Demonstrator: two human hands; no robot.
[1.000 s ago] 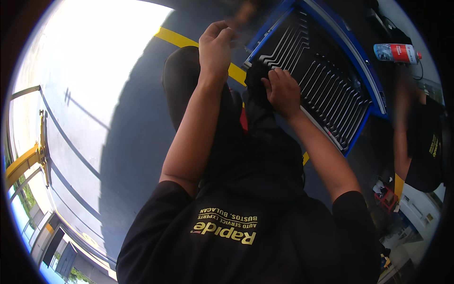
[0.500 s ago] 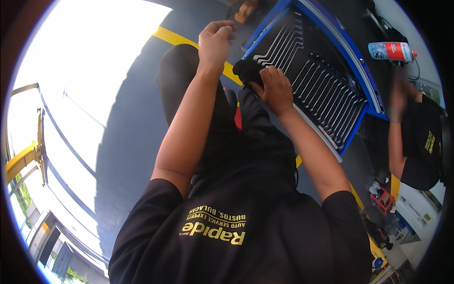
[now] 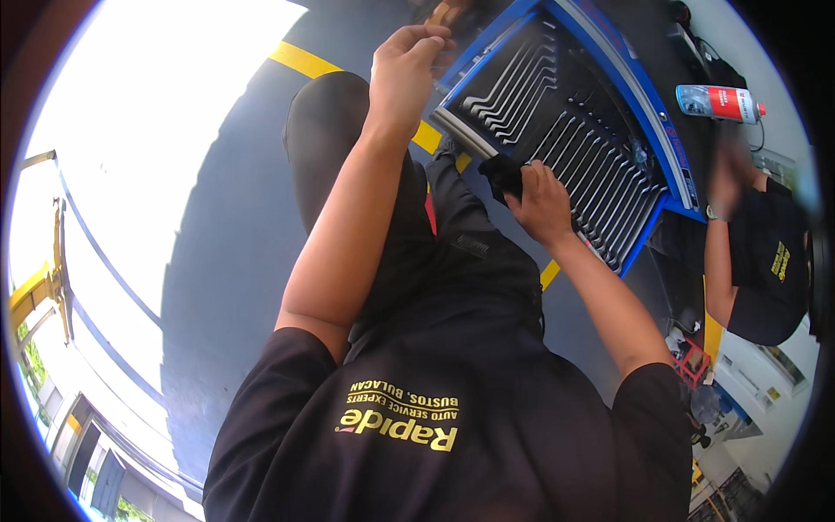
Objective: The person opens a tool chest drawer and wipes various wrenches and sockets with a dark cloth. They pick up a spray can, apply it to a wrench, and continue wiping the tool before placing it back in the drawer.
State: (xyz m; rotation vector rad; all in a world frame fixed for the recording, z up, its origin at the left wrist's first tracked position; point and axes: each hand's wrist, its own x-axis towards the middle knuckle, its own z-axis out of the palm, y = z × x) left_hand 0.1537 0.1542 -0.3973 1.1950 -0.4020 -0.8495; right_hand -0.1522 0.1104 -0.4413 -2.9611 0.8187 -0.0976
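Observation:
My right hand is closed on a bunched black cloth. The cloth lies against the silver front edge of a blue tool drawer, which is pulled out. Inside the drawer, rows of silver wrenches sit in a dark liner, the larger offset ones toward the far end. My left hand hovers left of the drawer's far corner, its fingers loosely bent and apart. Nothing shows in it, though its fingertips are partly blurred.
A co-worker's arm reaches in at the right, the hand blurred. Near it lies a spray can with a red and blue label. A red crate rests on the floor at right. Yellow lines cross the grey floor.
My right hand has slid the cloth along the drawer's front edge, toward me and to the right, uncovering the far part of that edge. My left hand has risen slightly to the right.

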